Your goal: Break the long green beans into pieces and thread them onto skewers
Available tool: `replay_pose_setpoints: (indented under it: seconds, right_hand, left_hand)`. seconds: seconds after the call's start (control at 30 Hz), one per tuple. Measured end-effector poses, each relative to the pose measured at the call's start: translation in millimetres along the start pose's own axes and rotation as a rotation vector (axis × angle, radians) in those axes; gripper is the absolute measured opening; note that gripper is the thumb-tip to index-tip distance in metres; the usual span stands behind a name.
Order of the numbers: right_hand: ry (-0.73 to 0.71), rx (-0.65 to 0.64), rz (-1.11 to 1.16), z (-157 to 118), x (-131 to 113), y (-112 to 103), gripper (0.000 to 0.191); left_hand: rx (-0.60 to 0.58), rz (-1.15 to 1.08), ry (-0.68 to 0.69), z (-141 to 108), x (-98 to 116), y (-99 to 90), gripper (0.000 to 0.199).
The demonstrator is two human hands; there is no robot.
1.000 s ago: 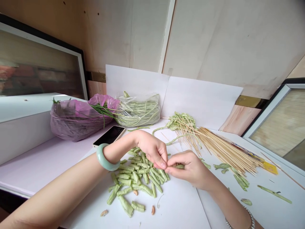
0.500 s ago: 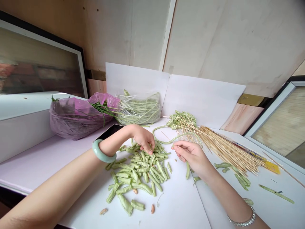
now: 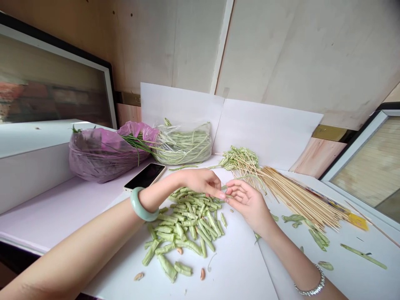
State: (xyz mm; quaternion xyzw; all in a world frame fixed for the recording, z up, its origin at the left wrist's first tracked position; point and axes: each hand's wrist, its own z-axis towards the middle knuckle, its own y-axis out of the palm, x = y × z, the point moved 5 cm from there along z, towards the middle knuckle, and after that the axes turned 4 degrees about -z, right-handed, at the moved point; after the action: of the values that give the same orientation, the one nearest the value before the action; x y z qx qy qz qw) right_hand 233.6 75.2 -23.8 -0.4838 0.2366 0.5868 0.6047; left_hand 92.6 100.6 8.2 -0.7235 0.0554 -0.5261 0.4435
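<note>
"Head view, pls. Where do we find the hands?"

"L. hand (image 3: 203,183) is above the far edge of the cut bean pieces (image 3: 189,223), palm down, index extended, other fingers curled. R. hand (image 3: 248,204) faces it, fingers loosely bent and partly spread, thumb beneath. Tips meet or nearly so; we can't tell which."

"Anything gripped?"

"A bit of green shows at the R. thumb and fingertips. Too small for us to confirm a hold by either hand."

"Bean pieces: location?"

"Heaped on white paper (image 3: 237,266), below and L. of the hands. We note a reddish seed (image 3: 202,273) near the front. Green strand (image 3: 250,176) runs behind R. hand."

"Surroundings?"

"Far L.: purple bag (image 3: 106,154), clear bag (image 3: 184,143) of long beans just beside it, phone (image 3: 145,177) in front. Far R.: wooden sticks (image 3: 303,200) in a fan, approx. beside a green bundle (image 3: 239,158) with sticks across it. Loose green scraps (image 3: 317,237) lie nr. the sticks."

"Worn items?"

"Pale green bangle (image 3: 142,205) on L. wrist, silver bracelet (image 3: 312,287) on R. forearm. We log both."
</note>
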Motion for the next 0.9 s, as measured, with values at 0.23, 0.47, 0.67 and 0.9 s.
replay_pose_setpoints:
  seconds: [0.23, 0.47, 0.67, 0.9]
  right_hand:
    - [-0.056, 0.047, -0.115, -3, -7, -5, 0.021]
    - [-0.019, -0.082, -0.304, -1, -9, -5, 0.013]
    - [-0.199, -0.056, -0.554, -5, -19, -8, 0.015]
    - [0.099, -0.553, -0.187, -20, -27, 14, 0.024]
  left_hand:
    - [0.047, 0.082, 0.190, 8, 22, 17.9, 0.048]
    - [-0.023, -0.003, 0.130, 4, 15, 10.5, 0.042]
    - [0.059, 0.198, 0.101, 5, 17, 9.9, 0.029]
    - [-0.493, -0.180, 0.062, -5, 25, 35.5, 0.040]
